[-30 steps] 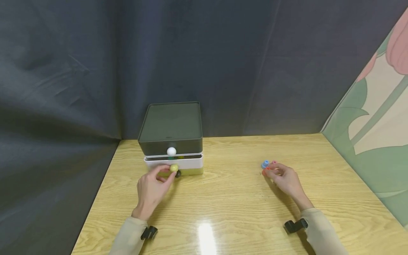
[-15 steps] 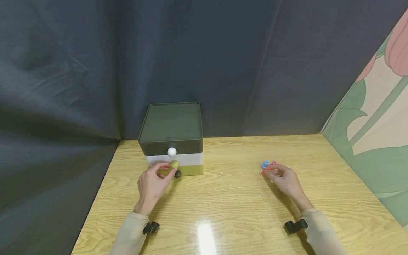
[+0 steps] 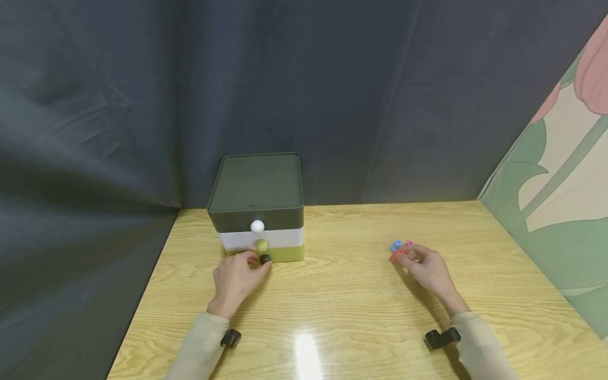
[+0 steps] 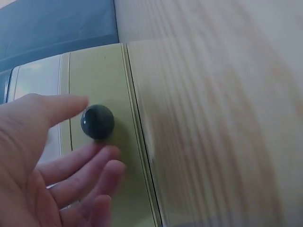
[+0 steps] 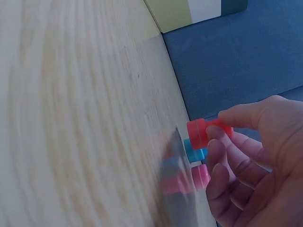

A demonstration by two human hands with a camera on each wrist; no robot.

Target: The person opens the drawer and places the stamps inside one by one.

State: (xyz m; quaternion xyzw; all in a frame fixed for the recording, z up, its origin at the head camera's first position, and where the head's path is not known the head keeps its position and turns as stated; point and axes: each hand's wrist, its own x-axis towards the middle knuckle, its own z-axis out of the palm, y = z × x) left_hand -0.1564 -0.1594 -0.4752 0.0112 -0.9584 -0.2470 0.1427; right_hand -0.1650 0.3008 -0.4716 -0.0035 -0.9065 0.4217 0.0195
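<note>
Our right hand (image 3: 427,268) is covering most of what it is pinching: only a red peg (image 5: 204,131) is showing between thumb and fingertips, with a blue peg (image 5: 195,152) and a pink peg (image 5: 201,175) just beside it on the wooden table (image 3: 361,311). Wide bare tabletop is lying between our hands. Our left hand (image 3: 237,278) is reaching with relaxed, spread fingers to the dark round knob (image 4: 97,122) on the drawer box's (image 3: 258,184) olive bottom drawer (image 3: 285,254), holding nothing.
</note>
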